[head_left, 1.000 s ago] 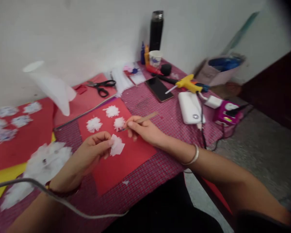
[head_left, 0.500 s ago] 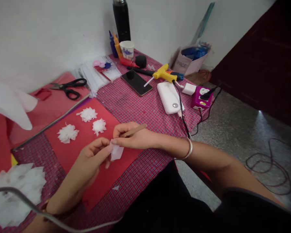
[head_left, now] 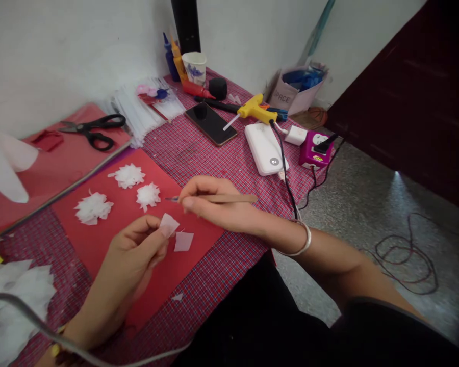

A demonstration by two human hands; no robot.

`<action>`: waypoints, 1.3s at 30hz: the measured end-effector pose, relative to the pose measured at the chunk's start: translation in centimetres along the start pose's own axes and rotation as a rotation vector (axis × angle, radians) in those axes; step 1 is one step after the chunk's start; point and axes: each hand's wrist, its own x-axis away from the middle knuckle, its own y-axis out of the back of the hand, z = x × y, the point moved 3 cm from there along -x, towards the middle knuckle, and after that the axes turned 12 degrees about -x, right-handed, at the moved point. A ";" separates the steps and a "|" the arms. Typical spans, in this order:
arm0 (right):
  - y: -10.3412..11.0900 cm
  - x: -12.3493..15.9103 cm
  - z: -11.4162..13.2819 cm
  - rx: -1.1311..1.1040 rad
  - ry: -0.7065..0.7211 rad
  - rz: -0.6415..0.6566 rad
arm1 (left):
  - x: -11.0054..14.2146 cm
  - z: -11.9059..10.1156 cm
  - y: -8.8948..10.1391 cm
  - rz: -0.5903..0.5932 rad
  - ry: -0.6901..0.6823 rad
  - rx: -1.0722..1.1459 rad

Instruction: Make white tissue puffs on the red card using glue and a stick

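My left hand [head_left: 141, 242] pinches a small white square of thin paper [head_left: 170, 224] between thumb and fingers, above a red sheet [head_left: 147, 285]. My right hand [head_left: 214, 204] is closed around a slim tool with a flat wooden handle [head_left: 233, 199]. Its thin dark tip points left, apart from the paper; what kind of tool it is I cannot tell. Below the hands, a second white paper square [head_left: 184, 241] lies on the red sheet. Three ruffled white paper flowers, one of them a tight round flower [head_left: 148, 195], rest beyond my left hand.
Scissors [head_left: 94, 131] lie on a red packet at the left. Behind my right hand are a phone [head_left: 210, 124], a yellow glue gun [head_left: 257, 109], a white power bank [head_left: 265, 149] and a purple socket box [head_left: 315, 150]. A grey cable [head_left: 42, 329] crosses the lower left foreground.
My hands have come apart; the right has drawn back from the paper, exposing the tool's tip. The left still pinches a square, with another now plainly seen on the red sheet. The view has shifted.
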 end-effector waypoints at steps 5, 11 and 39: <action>-0.1 2.0 0.4 0.005 0.037 0.000 | -0.1 -0.2 -0.2 0.015 0.058 0.091; -0.4 2.2 -0.4 0.036 0.077 -0.003 | -0.3 -0.6 -0.3 -0.019 0.060 0.104; -0.6 2.4 -0.9 0.078 0.049 0.010 | -0.5 -0.6 0.4 0.019 0.049 0.126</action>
